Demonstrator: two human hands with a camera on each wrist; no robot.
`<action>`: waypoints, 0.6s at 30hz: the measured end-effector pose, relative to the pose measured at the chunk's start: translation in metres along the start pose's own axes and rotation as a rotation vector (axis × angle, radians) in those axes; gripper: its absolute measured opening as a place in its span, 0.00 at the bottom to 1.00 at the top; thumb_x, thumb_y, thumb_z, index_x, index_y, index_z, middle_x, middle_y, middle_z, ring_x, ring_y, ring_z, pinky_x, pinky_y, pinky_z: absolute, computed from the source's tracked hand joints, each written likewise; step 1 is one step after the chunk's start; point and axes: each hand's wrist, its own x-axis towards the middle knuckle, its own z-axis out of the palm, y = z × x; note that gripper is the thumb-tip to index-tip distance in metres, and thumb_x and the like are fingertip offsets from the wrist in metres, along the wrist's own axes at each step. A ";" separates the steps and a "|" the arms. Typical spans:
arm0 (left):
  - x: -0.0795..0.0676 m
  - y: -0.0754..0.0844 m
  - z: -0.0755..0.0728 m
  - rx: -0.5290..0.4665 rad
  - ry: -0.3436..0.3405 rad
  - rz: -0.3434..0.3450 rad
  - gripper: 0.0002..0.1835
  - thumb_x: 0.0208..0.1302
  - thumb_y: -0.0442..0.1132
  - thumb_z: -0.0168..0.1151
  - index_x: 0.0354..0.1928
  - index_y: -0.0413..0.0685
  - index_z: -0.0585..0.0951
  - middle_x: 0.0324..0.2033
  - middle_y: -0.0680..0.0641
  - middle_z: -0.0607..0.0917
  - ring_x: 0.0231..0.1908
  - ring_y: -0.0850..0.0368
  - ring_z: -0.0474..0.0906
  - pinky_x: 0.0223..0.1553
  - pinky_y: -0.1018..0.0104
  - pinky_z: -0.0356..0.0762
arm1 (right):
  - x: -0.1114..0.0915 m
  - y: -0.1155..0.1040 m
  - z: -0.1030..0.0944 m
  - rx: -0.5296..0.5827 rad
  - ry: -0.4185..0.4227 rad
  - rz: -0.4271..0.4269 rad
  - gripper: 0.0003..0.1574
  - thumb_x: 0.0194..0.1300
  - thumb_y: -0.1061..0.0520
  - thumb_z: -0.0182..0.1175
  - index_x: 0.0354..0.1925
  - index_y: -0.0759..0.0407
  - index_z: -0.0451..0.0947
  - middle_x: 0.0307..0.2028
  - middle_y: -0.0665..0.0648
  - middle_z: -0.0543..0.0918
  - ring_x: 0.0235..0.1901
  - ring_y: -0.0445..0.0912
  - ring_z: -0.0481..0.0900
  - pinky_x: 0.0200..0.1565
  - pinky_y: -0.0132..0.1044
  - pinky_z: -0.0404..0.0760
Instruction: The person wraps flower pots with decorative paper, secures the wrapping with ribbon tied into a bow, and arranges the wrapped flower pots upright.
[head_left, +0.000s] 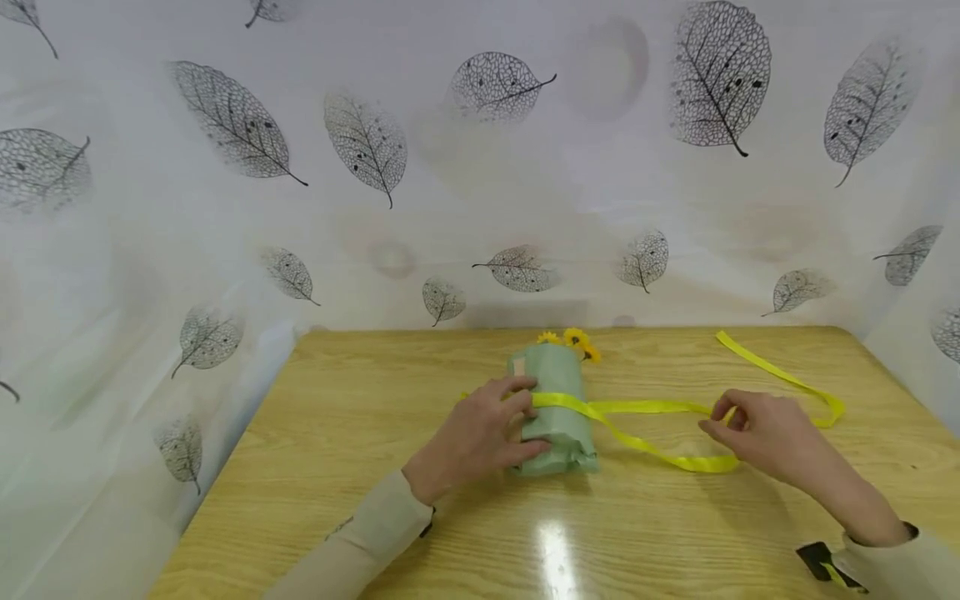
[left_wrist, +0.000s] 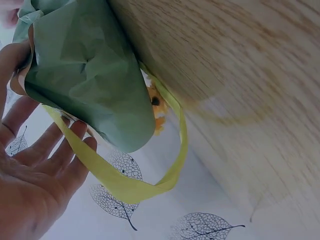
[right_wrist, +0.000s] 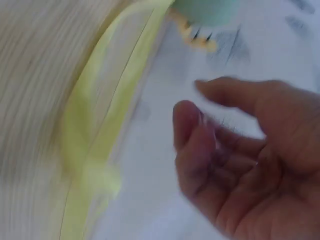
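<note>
- Steadies the green bundle [head_left: 558,429] on the table [head_left: 337,467] with the spread left hand [head_left: 472,433], probably against rolling.
- Has yellow ribbon [head_left: 645,407] around the bundle, trailing right, likely within easy reach.
- Holds the right hand [head_left: 772,435] loosely curled near it, pinching nothing.

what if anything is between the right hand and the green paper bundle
Only the flat yellow ribbon: two strands run across the wooden table from the green paper bundle toward the right hand. Nothing else visible stands between.
</note>
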 end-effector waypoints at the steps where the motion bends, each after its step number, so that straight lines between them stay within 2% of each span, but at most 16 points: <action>1: 0.000 0.000 0.000 -0.006 -0.002 0.002 0.20 0.59 0.57 0.75 0.39 0.51 0.81 0.61 0.44 0.82 0.56 0.50 0.84 0.53 0.63 0.85 | 0.001 -0.010 0.007 0.019 0.058 -0.096 0.08 0.68 0.54 0.68 0.40 0.58 0.83 0.24 0.47 0.84 0.21 0.35 0.78 0.23 0.31 0.74; 4: 0.001 0.001 0.000 -0.007 -0.001 0.008 0.21 0.61 0.60 0.73 0.38 0.50 0.82 0.60 0.45 0.81 0.52 0.54 0.84 0.47 0.68 0.86 | 0.009 -0.041 0.028 0.123 0.147 -0.351 0.14 0.65 0.60 0.70 0.49 0.57 0.84 0.37 0.51 0.88 0.30 0.35 0.83 0.27 0.28 0.80; 7: 0.003 0.002 -0.002 0.013 0.024 0.030 0.21 0.62 0.61 0.71 0.37 0.50 0.83 0.56 0.48 0.83 0.48 0.58 0.84 0.43 0.72 0.84 | 0.018 -0.064 0.049 0.182 0.174 -0.497 0.23 0.64 0.64 0.69 0.58 0.57 0.81 0.46 0.54 0.87 0.38 0.42 0.86 0.30 0.27 0.83; 9: 0.005 0.002 -0.003 0.043 0.047 0.059 0.21 0.63 0.61 0.70 0.36 0.50 0.83 0.53 0.50 0.85 0.47 0.59 0.84 0.44 0.71 0.85 | 0.023 -0.072 0.059 0.189 0.198 -0.536 0.26 0.63 0.67 0.69 0.59 0.56 0.81 0.46 0.53 0.86 0.37 0.42 0.85 0.30 0.26 0.82; 12: 0.007 0.002 -0.002 0.087 0.073 0.101 0.21 0.62 0.61 0.71 0.34 0.51 0.83 0.49 0.51 0.88 0.48 0.58 0.85 0.46 0.68 0.85 | 0.028 -0.076 0.069 0.183 0.266 -0.563 0.27 0.59 0.73 0.68 0.56 0.58 0.83 0.40 0.52 0.86 0.31 0.36 0.82 0.28 0.23 0.80; 15: 0.009 0.001 -0.001 0.109 0.077 0.112 0.21 0.60 0.61 0.72 0.33 0.51 0.82 0.48 0.51 0.88 0.47 0.57 0.85 0.47 0.67 0.85 | 0.032 -0.077 0.074 0.187 0.318 -0.554 0.25 0.56 0.76 0.68 0.50 0.59 0.85 0.33 0.51 0.85 0.28 0.32 0.78 0.27 0.22 0.79; 18: 0.008 0.000 0.000 0.104 0.065 0.106 0.21 0.59 0.61 0.73 0.33 0.51 0.81 0.48 0.51 0.88 0.46 0.58 0.86 0.45 0.69 0.85 | 0.035 -0.075 0.074 0.160 0.339 -0.511 0.19 0.56 0.75 0.69 0.44 0.60 0.87 0.30 0.49 0.85 0.27 0.32 0.80 0.27 0.22 0.80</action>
